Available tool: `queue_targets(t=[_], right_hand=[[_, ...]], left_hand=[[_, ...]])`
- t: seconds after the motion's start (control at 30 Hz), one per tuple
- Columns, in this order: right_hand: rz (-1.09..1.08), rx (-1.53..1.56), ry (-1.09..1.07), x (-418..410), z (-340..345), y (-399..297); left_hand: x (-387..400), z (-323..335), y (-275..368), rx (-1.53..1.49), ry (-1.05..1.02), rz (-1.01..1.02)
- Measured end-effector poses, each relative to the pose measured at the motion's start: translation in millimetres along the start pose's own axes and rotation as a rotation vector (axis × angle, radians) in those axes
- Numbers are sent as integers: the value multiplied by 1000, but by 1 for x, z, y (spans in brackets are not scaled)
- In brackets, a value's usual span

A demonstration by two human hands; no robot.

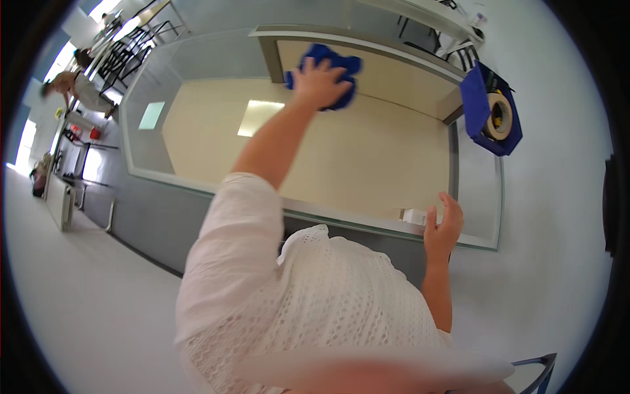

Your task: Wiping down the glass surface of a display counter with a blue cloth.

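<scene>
My left hand [322, 84] lies palm down with spread fingers on a bunched dark blue cloth [350, 64], near the far edge of a glass-topped table [374, 147]. The cloth shows around the fingers and overlaps the raised grey frame there. What lies under the palm is hidden. At the near right edge of the glass, my right hand [443, 224] is raised with thumb and fingers apart and holds nothing. A small white object [414, 216] is seen just left of it.
A blue plastic bin [472, 106] with a roll of masking tape [498, 117] and other items stands at the far right corner. A raised frame [354, 40] borders the far side. At the left are chairs [120, 64], further tables and a person [81, 91] bending over.
</scene>
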State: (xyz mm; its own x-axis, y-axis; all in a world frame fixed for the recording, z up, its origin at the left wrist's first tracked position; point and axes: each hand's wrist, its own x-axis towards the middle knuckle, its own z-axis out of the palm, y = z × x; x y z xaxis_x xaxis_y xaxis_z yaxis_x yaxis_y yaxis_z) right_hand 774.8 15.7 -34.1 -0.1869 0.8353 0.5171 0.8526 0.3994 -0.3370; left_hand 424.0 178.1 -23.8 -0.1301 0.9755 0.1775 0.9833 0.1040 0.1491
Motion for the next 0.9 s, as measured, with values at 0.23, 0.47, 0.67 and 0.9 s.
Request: queue_targets(t=[0.23, 0.47, 0.67, 0.9], right_hand=[[-58, -4, -8, 1, 4, 1], [-74, 61, 42, -1, -1, -2], [-75, 116, 72, -1, 0, -3], [-35, 224, 68, -5, 3, 2]], left_hand=[[-128, -34, -262, 197, 45, -512], [-198, -62, -296, 228, 2, -822], [-177, -35, -183, 204, 105, -315], [-167, -22, 26, -51, 69, 229]])
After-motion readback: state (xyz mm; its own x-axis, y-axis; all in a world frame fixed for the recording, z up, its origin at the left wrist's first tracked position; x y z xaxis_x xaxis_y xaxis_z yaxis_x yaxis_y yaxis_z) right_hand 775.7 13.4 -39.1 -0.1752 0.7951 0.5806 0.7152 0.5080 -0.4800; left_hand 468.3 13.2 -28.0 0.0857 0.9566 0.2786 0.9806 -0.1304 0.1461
